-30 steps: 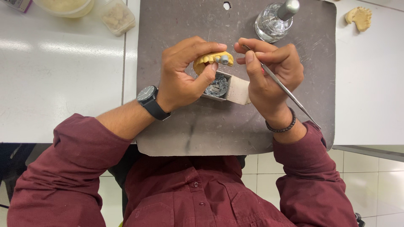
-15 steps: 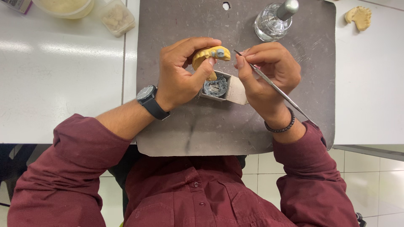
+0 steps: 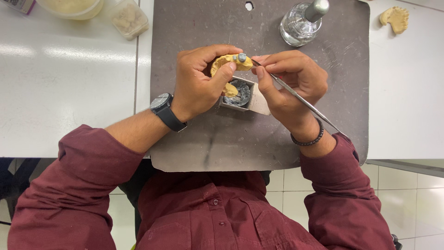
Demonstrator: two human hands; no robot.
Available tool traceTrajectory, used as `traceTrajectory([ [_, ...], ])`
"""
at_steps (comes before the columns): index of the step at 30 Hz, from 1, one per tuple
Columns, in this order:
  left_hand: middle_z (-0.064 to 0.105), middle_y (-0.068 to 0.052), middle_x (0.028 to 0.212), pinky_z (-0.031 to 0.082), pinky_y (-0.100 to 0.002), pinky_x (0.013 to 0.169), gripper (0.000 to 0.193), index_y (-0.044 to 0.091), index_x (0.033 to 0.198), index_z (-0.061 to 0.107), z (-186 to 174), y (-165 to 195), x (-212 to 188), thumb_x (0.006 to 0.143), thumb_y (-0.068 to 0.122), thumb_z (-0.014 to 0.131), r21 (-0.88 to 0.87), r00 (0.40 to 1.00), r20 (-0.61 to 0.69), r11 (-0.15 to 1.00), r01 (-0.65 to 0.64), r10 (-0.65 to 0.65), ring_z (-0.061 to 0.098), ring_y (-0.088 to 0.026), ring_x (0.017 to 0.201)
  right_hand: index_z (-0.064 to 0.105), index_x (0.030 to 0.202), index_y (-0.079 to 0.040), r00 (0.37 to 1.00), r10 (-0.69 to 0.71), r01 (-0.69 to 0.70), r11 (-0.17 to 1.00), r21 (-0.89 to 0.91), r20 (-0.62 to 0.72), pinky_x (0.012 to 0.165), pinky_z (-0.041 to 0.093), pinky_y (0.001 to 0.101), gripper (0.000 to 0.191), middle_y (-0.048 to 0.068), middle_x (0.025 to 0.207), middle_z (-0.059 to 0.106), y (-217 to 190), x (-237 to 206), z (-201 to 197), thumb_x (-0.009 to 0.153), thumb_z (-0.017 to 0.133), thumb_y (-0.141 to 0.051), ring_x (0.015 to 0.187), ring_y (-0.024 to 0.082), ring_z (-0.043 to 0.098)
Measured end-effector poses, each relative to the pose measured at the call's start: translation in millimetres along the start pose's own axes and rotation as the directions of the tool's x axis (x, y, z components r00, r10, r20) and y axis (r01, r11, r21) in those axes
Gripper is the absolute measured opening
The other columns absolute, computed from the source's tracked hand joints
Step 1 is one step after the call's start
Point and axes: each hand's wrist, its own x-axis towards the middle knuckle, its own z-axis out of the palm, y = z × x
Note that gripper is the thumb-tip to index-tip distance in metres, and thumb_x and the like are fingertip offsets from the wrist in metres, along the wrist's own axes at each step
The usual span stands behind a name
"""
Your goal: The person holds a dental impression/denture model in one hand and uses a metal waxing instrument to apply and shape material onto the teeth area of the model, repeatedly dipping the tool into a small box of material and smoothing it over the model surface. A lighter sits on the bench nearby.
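Yellow dental cast (image 3: 226,62) sits pinched in left hand (image 3: 199,85), thumb and fingers pressed round it, held just above a small open box (image 3: 240,95) of grey material on the dark work board (image 3: 194,139). A grey blob (image 3: 241,57) shows on top of cast at its R end. Right hand (image 3: 291,85) has fingers pressed together round a thin metal instrument (image 3: 300,99), pen-style; tip meets cast right beside the blob, handle trails back past the beaded bracelet (image 3: 309,139). Vs 1 s ago: cast was lower and level, no blob seen, tool tip away from it; at 0.5 s cast lifted and tilted, blob appearing. Now rolled further, blob uppermost, tip at it. Judged: grey material has just been added and is being worked. Glass bottle w/ metal cap (image 3: 303,21) at board top, second cast (image 3: 395,18) far R on white table (image 3: 69,92), tubs (image 3: 127,18) top L, all as before.
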Motion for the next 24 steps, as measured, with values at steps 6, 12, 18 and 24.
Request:
traceTrajectory([
  [6, 0.076, -0.006, 0.088, 0.053, -0.023, 0.066, 0.019, 0.002, 0.114, 0.075, 0.4, -1.8, -0.1, 0.099, 0.008, 0.066, -0.001, 1.0, -0.001, 1.0, 0.005, -0.005, 0.068, -0.008, 0.074, 0.058, 0.106, 0.005, 1.0, -0.014, 0.014, 1.0, -0.01, 0.004, 0.089, 0.066, 0.0319, 0.019, 0.018, 0.107, 0.068, 1.6, 0.2, 0.4, 0.101, 0.075, 0.013, 0.102, 0.027, 0.076],
  [12, 0.077, -0.008, 0.11, 0.064, -0.026, 0.082, 0.025, 0.002, 0.131, 0.068, 4.0, -3.7, 0.3, 0.107, 0.01, 0.065, -0.156, 0.997, 0.016, 0.984, 0.082, -0.081, 0.074, -0.011, 0.096, 0.057, 0.109, 0.005, 0.996, 0.066, -0.066, 0.998, 0.007, -0.055, 0.089, 0.068, 0.0309, 0.016, 0.018, 0.111, 0.069, 2.1, 0.6, 1.2, 0.105, 0.071, 0.011, 0.1, 0.023, 0.076],
  [18, 0.074, -0.01, 0.129, 0.068, -0.027, 0.096, 0.039, 0.007, 0.15, 0.054, 7.5, -4.2, -0.4, 0.113, 0.016, 0.061, -0.23, 0.988, 0.094, 0.963, 0.143, -0.125, 0.075, -0.014, 0.115, 0.056, 0.112, 0.005, 0.997, 0.079, -0.079, 0.997, -0.001, -0.024, 0.1, 0.066, 0.0335, 0.016, 0.019, 0.112, 0.071, 3.9, -0.9, 3.6, 0.107, 0.07, 0.011, 0.117, 0.028, 0.073],
  [24, 0.076, -0.012, 0.131, 0.064, -0.027, 0.094, 0.043, 0.006, 0.151, 0.055, 6.8, -0.2, 1.6, 0.11, 0.016, 0.066, -0.193, 0.978, 0.144, 0.965, 0.177, -0.151, 0.073, -0.014, 0.115, 0.057, 0.111, 0.005, 0.996, 0.074, -0.075, 0.997, -0.013, -0.044, 0.101, 0.065, 0.0333, 0.016, 0.02, 0.111, 0.072, 7.5, -0.3, 1.4, 0.106, 0.071, 0.011, 0.117, 0.028, 0.073],
])
